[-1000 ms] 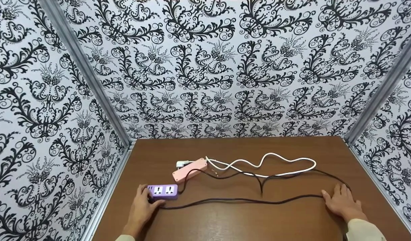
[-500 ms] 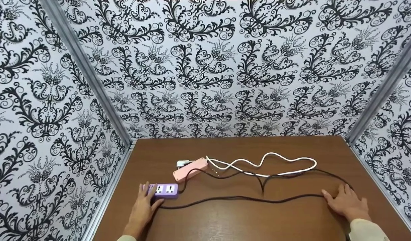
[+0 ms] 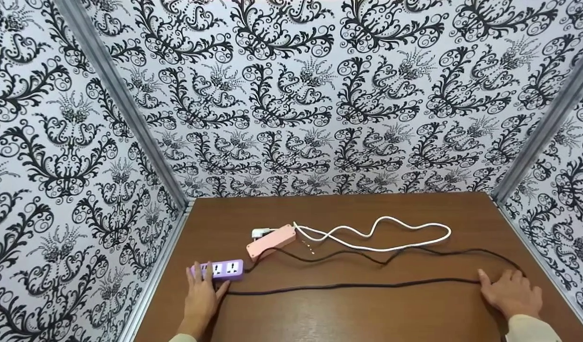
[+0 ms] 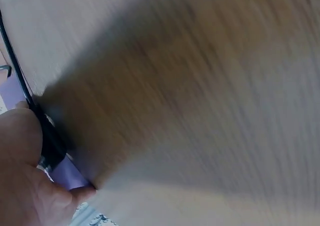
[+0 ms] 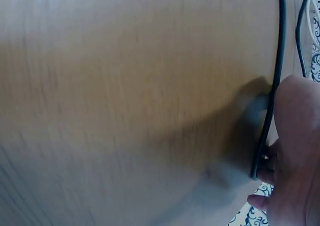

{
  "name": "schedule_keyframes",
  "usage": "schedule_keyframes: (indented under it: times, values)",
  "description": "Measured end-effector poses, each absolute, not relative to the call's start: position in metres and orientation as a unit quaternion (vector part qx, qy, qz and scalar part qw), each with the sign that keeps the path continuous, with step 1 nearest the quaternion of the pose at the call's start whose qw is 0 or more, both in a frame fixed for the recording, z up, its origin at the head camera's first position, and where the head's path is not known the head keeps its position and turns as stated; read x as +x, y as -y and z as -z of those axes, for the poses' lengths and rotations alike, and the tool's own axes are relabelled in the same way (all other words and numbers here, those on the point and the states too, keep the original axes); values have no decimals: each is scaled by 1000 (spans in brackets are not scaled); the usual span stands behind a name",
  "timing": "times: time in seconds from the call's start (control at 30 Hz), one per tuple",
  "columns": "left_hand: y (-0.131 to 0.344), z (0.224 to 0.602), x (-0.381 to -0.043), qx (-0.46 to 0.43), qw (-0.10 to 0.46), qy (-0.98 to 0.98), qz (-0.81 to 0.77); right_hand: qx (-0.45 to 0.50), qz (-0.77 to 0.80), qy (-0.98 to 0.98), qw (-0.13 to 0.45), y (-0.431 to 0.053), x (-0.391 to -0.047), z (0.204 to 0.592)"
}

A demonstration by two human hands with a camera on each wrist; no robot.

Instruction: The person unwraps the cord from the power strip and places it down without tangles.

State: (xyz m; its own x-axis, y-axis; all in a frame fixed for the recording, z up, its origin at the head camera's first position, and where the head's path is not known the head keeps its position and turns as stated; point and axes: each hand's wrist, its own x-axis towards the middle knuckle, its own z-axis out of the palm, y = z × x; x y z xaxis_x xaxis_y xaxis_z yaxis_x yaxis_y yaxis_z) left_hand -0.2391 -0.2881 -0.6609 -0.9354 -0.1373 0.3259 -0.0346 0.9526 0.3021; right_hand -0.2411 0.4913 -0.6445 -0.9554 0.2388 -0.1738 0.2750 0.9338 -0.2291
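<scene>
My left hand (image 3: 199, 297) holds the left end of a purple power strip (image 3: 235, 269) with white sockets, fingers across its top and thumb at its near side. In the left wrist view, a black plug (image 4: 52, 146) lies against the purple strip beside my thumb. A black cord (image 3: 339, 286) runs from there to my right hand (image 3: 512, 294), which grips the cord's bend at the table's right side. From the fingertips the cord turns back left to the strip. The right wrist view shows the black cord (image 5: 277, 61) passing along the thumb to bent fingers, partly hidden.
A pink power strip (image 3: 271, 241) lies behind the purple one, with a white plug (image 3: 259, 232) beside it. Its white cord (image 3: 391, 218) loops to the right, touching the black cord. Patterned walls (image 3: 291, 95) enclose the brown table (image 3: 348, 316).
My right hand has moved right, drawing the black cord's bend outward and flattening its middle kink. The left hand and purple power strip have shifted slightly left, with fingers now spread over its top.
</scene>
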Motion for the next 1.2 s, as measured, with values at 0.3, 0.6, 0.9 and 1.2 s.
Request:
schedule_keyframes:
  times: [0.3,0.6,0.9,1.2]
  values:
    - [277,656,-262,117,88,982,116,174,153,-969,85,-503,-238,636]
    - [274,648,-273,142,76,981,107,157,204,-948,188,-497,-237,629]
    - [275,652,-273,76,153,984,52,179,245,-932,196,-486,-231,620]
    - [277,652,-273,96,160,980,68,183,273,-926,188,-478,-230,629]
